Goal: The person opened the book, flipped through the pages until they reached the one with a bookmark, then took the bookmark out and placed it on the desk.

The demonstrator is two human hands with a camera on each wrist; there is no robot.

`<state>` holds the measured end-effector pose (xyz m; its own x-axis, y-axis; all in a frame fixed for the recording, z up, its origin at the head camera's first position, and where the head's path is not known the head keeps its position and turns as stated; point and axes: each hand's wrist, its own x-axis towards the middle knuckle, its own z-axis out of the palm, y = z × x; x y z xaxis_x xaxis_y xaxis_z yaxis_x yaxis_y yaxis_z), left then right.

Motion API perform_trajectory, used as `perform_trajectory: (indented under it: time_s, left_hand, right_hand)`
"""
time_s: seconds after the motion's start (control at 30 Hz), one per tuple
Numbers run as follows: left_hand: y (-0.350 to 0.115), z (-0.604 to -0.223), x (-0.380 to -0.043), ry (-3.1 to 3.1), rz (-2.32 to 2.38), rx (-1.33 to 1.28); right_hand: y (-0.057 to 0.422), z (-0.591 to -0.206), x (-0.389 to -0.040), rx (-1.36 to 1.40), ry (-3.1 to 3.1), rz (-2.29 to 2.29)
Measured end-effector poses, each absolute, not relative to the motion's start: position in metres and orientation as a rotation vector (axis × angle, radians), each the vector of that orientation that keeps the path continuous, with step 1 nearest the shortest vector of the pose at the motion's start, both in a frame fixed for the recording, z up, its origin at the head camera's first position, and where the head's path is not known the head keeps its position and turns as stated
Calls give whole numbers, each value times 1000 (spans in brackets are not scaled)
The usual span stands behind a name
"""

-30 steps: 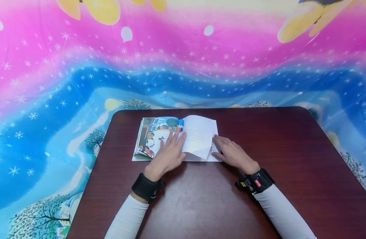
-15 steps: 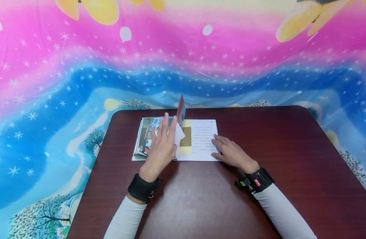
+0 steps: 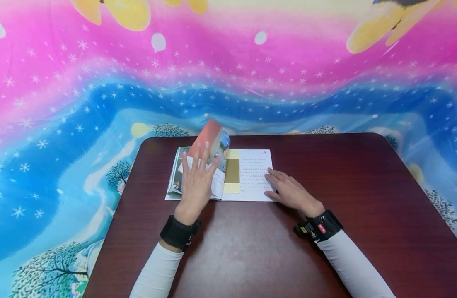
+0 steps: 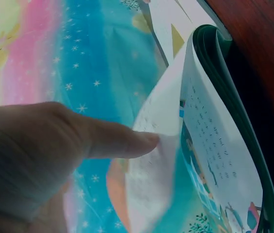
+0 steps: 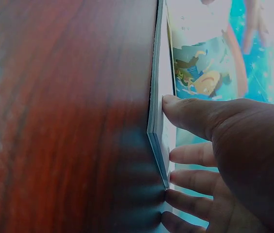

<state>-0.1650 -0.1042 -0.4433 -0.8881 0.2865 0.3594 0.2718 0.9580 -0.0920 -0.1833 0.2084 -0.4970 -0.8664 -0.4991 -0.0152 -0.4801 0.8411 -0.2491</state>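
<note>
An open picture book [image 3: 255, 176] lies near the far side of the table. Its right page carries printed lines beside a yellow and olive block. Over the left half, a leaf with a reddish face [image 3: 206, 138] is lifted and bent. My left hand [image 3: 194, 186] pushes this leaf with spread, straight fingers; in the left wrist view the thumb [image 4: 144, 141] touches the white printed paper [image 4: 158, 182]. At the book's right edge rests my right hand [image 3: 292, 192], fingers extended. The right wrist view has its thumb [image 5: 190, 112] on the page near the book's edge [image 5: 157, 109].
The book stands on a dark red-brown wooden table [image 3: 243, 248] with rounded far corners. Behind and around it hangs a pink and blue cloth [image 3: 250, 82] printed with snowflakes and trees. Each wrist wears a black strap [image 3: 180, 234].
My left hand has swept leftward, carrying the leaf from the right side through upright and over the left half. The printed right page is now uncovered. My right hand has stayed in place.
</note>
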Motion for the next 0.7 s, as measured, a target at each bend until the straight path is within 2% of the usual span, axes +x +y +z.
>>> perform_trajectory:
  time_s: [0.17, 0.7]
  left_hand:
    - [-103, -452, -161, -2943, 30, -400]
    - [-101, -463, -160, -3394, -434, -130]
  right_hand:
    - [209, -498, -184, -783, 2939, -374]
    - [209, -497, -183, -787, 2931, -370]
